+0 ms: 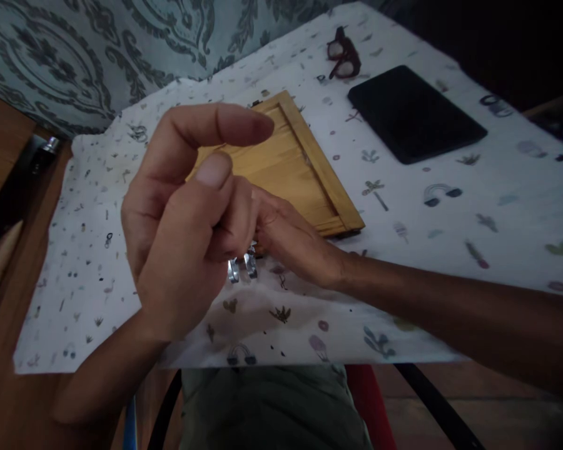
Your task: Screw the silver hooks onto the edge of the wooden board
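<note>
My left hand [182,219] is raised close to the camera, its index finger bent out to the right and its other fingers curled in beside the thumb. Whether anything small is inside that curl cannot be made out. Behind it, my right hand [293,234] reaches in from the right, low over the near edge of a wooden panel with a raised frame [319,162]. The fingertips of my right hand are hidden behind my left hand. Two shiny metal pieces [242,267] show just below the hands, at the panel's near edge.
A patterned white cloth [98,250] covers the table. A black tablet [415,115] lies at the right, with dark-framed glasses [344,55] behind it. A patterned curtain or fabric [122,50] rises at the back left.
</note>
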### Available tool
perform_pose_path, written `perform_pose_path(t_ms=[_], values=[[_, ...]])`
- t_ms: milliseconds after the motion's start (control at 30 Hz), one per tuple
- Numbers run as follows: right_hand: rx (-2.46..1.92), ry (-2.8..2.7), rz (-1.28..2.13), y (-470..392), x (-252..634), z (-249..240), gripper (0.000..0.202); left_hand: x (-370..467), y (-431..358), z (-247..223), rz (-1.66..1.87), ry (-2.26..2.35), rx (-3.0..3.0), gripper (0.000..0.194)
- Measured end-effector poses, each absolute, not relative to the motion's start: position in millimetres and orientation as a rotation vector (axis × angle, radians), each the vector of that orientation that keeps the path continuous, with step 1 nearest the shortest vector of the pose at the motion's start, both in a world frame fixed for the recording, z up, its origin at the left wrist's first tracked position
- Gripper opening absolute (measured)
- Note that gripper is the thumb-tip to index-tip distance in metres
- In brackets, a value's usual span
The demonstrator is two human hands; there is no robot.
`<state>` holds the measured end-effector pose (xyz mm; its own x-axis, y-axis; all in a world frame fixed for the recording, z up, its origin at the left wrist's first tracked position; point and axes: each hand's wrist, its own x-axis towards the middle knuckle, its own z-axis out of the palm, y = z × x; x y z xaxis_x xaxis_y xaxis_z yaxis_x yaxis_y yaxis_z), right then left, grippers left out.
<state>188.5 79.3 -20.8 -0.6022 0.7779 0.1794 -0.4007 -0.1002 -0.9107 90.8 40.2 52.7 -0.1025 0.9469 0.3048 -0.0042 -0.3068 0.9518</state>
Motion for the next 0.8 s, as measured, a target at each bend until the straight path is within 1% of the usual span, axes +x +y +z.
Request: perform_pose_path(t_ms=[200,333,400,500,533,667,800], values=[[-0.474,-1.364,1.765,81,189,-21,0.023,90,39,55,1.460,1.025,1.407,0.030],[-0.430,-1.319,1.814,80,188,-24,0.026,88,35,57,1.377,1.052,1.437,0.033],[-0.347,-1.279,1.832,79,187,-27,0.030,88,36,56,1.429,1.099,1.436,0.030],[-0.278,-1.217,1.890,79,185,-32,0.034,90,39,52,1.574,1.145,1.412,0.020],[-0.284,-1.208,1.911,78,184,-33,0.033,90,40,51,1.599,1.153,1.393,0.021],[-0.392,-1.231,1.910,79,186,-28,0.030,92,39,51,1.566,1.197,1.330,0.038],[-0.441,-1.312,1.825,80,189,-23,0.028,95,38,58,1.511,1.292,1.286,0.044]])
